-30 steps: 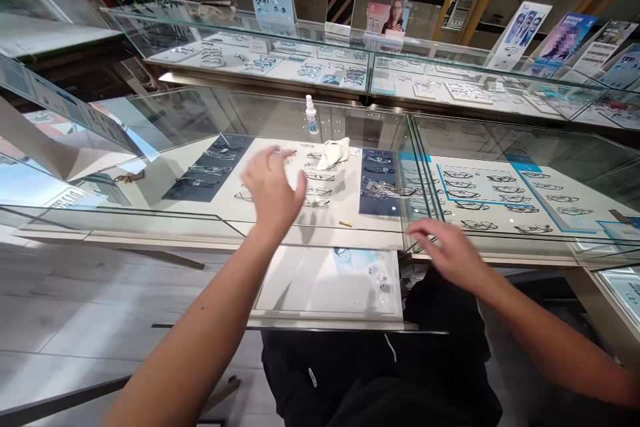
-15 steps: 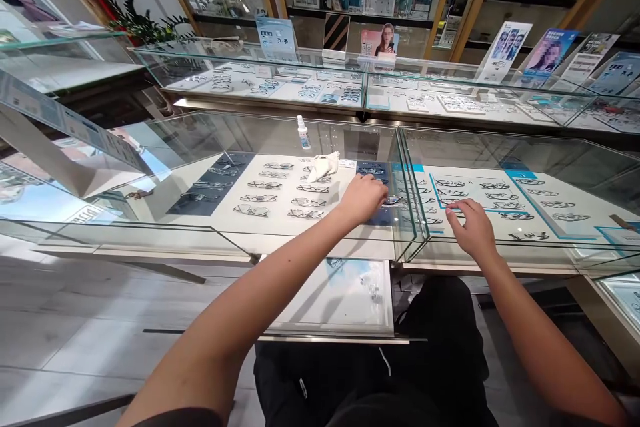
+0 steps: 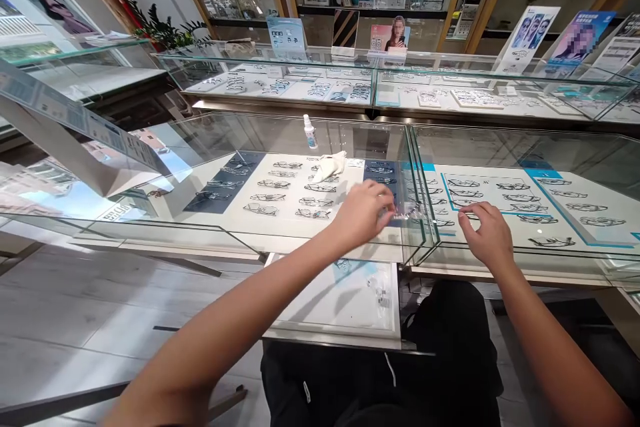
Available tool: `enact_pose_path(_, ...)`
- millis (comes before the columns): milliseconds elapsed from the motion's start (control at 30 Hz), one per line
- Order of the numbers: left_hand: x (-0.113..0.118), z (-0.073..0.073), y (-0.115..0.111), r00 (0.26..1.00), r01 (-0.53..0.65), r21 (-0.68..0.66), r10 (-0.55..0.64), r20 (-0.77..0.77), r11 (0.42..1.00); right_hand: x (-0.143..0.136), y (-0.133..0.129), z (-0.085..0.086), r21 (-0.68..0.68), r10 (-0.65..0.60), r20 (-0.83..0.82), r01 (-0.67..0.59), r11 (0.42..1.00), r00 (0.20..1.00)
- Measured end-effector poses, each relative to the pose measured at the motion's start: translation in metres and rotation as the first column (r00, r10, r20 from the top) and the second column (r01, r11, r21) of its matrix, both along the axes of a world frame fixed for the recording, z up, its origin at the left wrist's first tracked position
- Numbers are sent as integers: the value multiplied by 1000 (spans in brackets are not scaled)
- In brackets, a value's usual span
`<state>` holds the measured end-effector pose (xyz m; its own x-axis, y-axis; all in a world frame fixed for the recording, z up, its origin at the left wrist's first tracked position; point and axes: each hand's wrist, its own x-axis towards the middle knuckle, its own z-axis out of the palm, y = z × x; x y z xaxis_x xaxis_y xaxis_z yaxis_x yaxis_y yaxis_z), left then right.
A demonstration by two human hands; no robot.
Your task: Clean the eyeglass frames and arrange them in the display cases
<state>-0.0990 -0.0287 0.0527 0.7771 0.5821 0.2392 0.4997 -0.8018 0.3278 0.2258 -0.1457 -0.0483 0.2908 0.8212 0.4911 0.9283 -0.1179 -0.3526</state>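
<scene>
My left hand is over the left glass display case, its fingers curled and the thumb drawn in. A pair of thin-framed eyeglasses sticks out past its fingertips, blurred and partly hidden by the hand. My right hand is above the right display case, fingers bent, with a gap between thumb and forefinger and nothing visible in it. Rows of eyeglasses lie on white and dark blue panels under the left glass. More eyeglasses lie under the right glass, on blue-edged boards.
A white spray bottle and a crumpled pale cloth are on the left case. Below it, a drawer is pulled out over my lap. A slanted display stand is at left. Behind runs another glass case with standing cards.
My left hand has moved slightly down toward me, and the eyeglasses at its fingertips have moved with it. My right thumb and forefinger are closer together. The view has shifted a little left.
</scene>
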Motion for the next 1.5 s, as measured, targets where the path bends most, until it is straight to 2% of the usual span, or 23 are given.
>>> enact_pose_path(67,-18,7,-32,993,122,-222,-120,21,968,-1,0,0,15,0,6,0,1000,1000)
enact_pose_path(133,-35,0,-62,976,197,-437,-218,2,877,-3,0,0,25,-3,2,3,1000,1000)
enact_pose_path(200,-45,-20,-80,975,156,-534,-215,-49,831,-5,0,1,31,-11,-1,11,999,1000)
enact_pose_path(267,-45,-49,-84,971,112,-531,-205,-119,840,-7,1,2,34,-21,1,21,999,1000)
enact_pose_path(333,-37,-79,-74,964,102,-446,-199,-175,889,-8,1,3,38,-27,1,27,999,1000)
enact_pose_path(400,-23,-105,-54,959,70,-318,-152,-240,945,-9,1,4,42,-31,-6,31,999,1000)
enact_pose_path(500,1,-135,-16,958,-59,-127,20,-286,990,-11,0,6,53,-41,-11,41,998,999)
enact_pose_path(667,33,-167,39,960,-161,-28,150,-237,987,-12,0,6,65,-47,-12,48,997,999)
enact_pose_path(867,52,-196,72,959,-191,0,187,-212,982,-12,1,6,71,-49,-8,49,996,999)
enact_pose_path(1100,59,-219,86,951,-214,-15,204,-231,977,-14,0,9,66,-54,-11,55,996,998)
enact_pose_path(1200,58,-222,87,952,-210,-16,201,-232,978,-14,0,8,73,-49,-7,49,996,999)
enact_pose_path(1300,53,-219,82,956,-202,-1,197,-219,979,-12,-1,6,91,-46,2,46,995,999)
enact_pose_path(1400,36,-210,77,961,-180,25,181,-208,983,-10,-1,4,99,-56,5,55,994,998)
enact_pose_path(1500,-3,-202,78,959,-163,46,169,-228,986,-10,-2,2,112,-72,11,70,991,997)
